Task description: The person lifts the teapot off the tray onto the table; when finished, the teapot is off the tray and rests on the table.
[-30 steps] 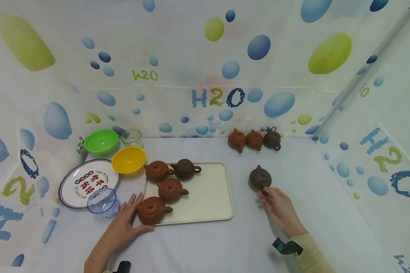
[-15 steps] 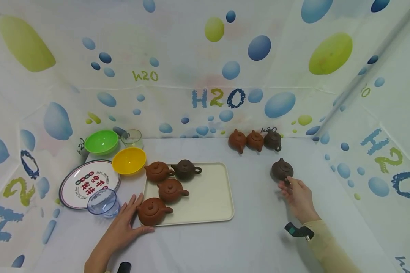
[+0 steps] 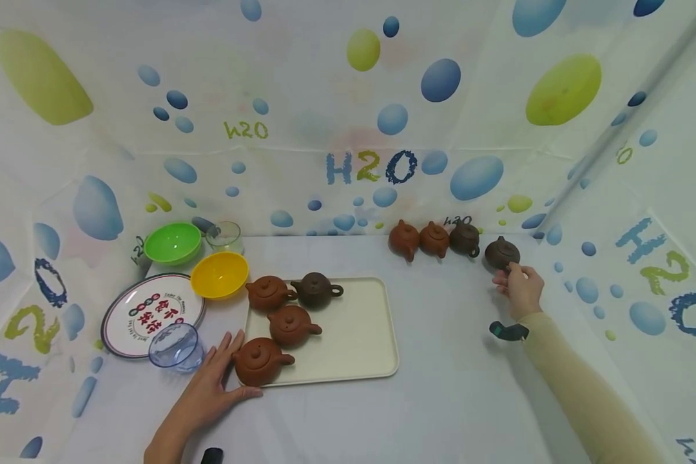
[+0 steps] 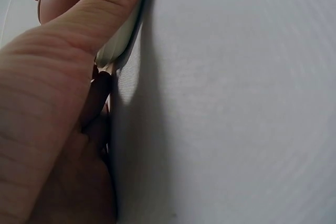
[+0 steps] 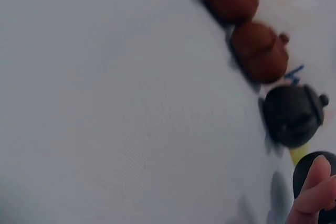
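Our left hand lies flat against the tray edge, while our right hand pinches the dark teapot at the counter's back row; next, we judge, release it squarely.

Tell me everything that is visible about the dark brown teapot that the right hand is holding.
The dark brown teapot is small and round, matt like unglazed clay, with a lid and a small knob on top. It stands upright at the right end of a row of three other teapots near the back wall, a little apart from the nearest one. The right hand grips it from the near side; its fingers lie against the body. Its spout and handle cannot be made out.
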### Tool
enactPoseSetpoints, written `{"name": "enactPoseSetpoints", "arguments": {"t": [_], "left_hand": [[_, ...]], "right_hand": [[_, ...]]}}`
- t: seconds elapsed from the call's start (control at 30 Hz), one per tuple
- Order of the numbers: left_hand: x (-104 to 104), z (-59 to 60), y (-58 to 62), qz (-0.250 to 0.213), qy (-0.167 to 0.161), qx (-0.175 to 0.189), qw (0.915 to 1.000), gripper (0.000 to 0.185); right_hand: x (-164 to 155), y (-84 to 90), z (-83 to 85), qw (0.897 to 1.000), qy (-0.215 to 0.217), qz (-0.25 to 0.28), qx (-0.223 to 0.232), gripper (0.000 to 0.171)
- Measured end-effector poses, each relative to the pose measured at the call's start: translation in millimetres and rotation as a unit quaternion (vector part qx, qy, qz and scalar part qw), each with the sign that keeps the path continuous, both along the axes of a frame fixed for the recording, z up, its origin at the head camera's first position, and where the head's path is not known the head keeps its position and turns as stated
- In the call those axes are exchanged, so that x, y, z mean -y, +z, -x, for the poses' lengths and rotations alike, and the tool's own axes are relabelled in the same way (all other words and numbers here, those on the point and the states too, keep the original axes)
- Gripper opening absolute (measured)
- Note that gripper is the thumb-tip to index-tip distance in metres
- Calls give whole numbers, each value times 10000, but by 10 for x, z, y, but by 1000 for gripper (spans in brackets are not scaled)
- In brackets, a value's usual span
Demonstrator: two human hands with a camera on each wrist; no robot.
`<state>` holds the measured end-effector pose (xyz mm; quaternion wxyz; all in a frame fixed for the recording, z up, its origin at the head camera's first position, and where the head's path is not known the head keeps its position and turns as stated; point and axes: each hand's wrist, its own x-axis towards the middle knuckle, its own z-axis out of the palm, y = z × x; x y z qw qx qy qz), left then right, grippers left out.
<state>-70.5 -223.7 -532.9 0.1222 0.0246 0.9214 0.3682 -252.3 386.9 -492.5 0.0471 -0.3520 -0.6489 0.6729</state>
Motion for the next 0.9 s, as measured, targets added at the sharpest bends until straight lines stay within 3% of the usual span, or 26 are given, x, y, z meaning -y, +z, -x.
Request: {"name": "enactPoseSetpoints", "arguments": {"t": [0.17,0.47,0.63,0.9], "left_hand": [[-1,14,23,-44,-20,-86,10000,122],[2,-11,-25,-85,51,-157,9998,121],[-1,-24,-22,-47,60,-180,9998,122],[-2,-19,-13,1,62,-116,9999,122]], "right_hand": [[-78,-41,282,9994,-21,-329,-70,13],[-142,-108,617,9992,261,281,53,16],[-149,-111,634,9989,240,319,227,41],[-50,-18,494,9973,177,608,379,63]]}}
